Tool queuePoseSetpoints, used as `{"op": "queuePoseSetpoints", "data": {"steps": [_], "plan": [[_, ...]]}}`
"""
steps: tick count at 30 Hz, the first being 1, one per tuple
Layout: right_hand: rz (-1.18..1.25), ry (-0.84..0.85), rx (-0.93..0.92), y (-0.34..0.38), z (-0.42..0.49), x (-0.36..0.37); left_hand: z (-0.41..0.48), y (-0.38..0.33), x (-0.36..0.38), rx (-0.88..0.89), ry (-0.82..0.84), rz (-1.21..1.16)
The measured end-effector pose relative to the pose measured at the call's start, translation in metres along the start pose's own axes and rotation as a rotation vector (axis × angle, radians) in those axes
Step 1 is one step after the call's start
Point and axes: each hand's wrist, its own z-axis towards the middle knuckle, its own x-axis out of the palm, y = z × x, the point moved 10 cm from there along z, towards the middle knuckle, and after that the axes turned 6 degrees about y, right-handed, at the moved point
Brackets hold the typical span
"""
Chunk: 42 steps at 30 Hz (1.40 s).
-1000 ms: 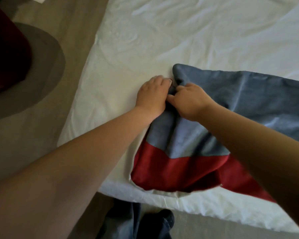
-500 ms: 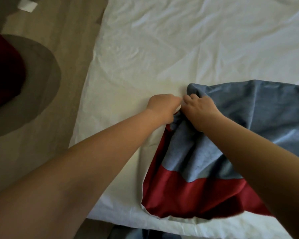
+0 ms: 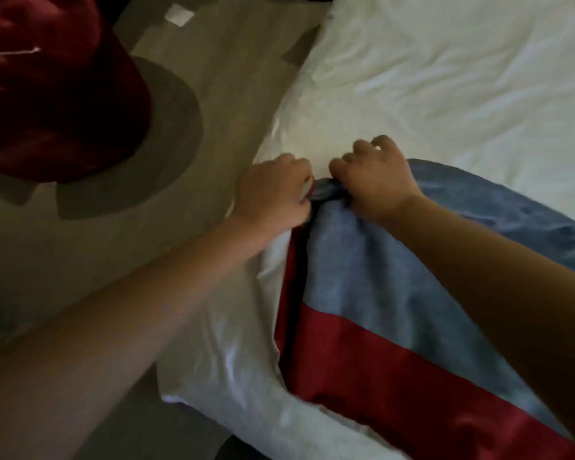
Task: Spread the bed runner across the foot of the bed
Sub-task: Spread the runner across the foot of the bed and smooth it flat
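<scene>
The bed runner (image 3: pixel 395 293), blue-grey with a red band, lies rumpled over the near corner of the white bed (image 3: pixel 445 78). My left hand (image 3: pixel 274 194) grips the runner's bunched end at the bed's left edge. Right beside it, my right hand (image 3: pixel 375 180) holds the same bunched end, fingers curled into the blue cloth. The two hands almost touch. The runner's right part runs out of the frame.
A dark red seat (image 3: pixel 47 88) on a round grey base (image 3: pixel 153 141) stands on the tan floor (image 3: pixel 213 61) to the left of the bed. A small white scrap (image 3: pixel 179 14) lies on the floor farther back.
Both hands have dragged the runner's end leftward toward the bed's left edge. The view has swung, and the cloth now lies closer to the corner.
</scene>
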Motion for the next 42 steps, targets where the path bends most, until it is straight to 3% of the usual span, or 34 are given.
{"op": "queuePoseSetpoints", "data": {"steps": [3, 9, 13, 21, 27, 32, 37, 39, 42], "plan": [[0.038, -0.095, -0.05, 0.023, 0.021, -0.017, -0.006, 0.045, -0.014, -0.128, -0.023, -0.022], [0.326, 0.074, 0.125, -0.012, 0.014, 0.024, -0.036, 0.073, 0.018, -0.212, 0.113, -0.049], [0.224, 0.097, 0.084, -0.031, -0.01, 0.034, -0.071, 0.076, 0.018, -0.245, 0.007, -0.159], [0.024, 0.242, -0.122, -0.037, -0.084, 0.056, -0.138, 0.019, 0.055, -0.122, 0.202, -0.19], [-0.035, 0.351, 0.101, -0.089, -0.138, 0.102, -0.176, 0.028, 0.075, -0.224, 0.294, -0.118], [-0.089, 0.544, 0.067, -0.084, -0.131, 0.114, -0.186, 0.024, 0.089, -0.156, 0.535, -0.076], [0.179, 0.828, 0.084, -0.064, -0.082, 0.082, -0.137, 0.03, 0.051, -0.218, 0.227, -0.236], [0.373, 0.745, 0.092, -0.043, -0.048, 0.062, -0.118, 0.034, 0.044, -0.243, 0.114, -0.233], [0.598, 0.315, 0.021, -0.003, 0.0, 0.014, -0.101, 0.04, 0.058, -0.3, 0.144, -0.221]]}}
